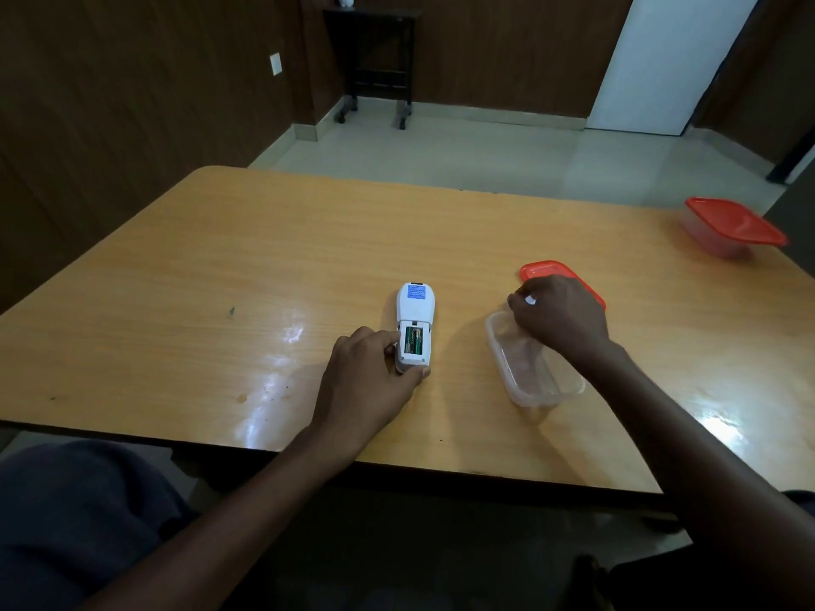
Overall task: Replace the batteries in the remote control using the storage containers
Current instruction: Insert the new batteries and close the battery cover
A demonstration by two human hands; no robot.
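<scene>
The white remote control [415, 308] lies face down on the table. Its battery compartment is open, and two batteries [413, 340] sit inside. My left hand [368, 381] grips the remote's near end, thumb on one side and fingers on the other. To the right stands an open clear container [536, 377], and its red lid [547, 270] lies flat just behind it. My right hand [558, 315] hovers over the container's far end with curled fingers, pinching a small white piece [529, 300]. Whether that piece is the battery cover, I cannot tell.
A second clear container with a red lid [734, 222] on it sits at the table's far right corner. The wooden table [220, 266] has a glossy top. Beyond it are a tiled floor and a dark wheeled stand [375, 59] by the wall.
</scene>
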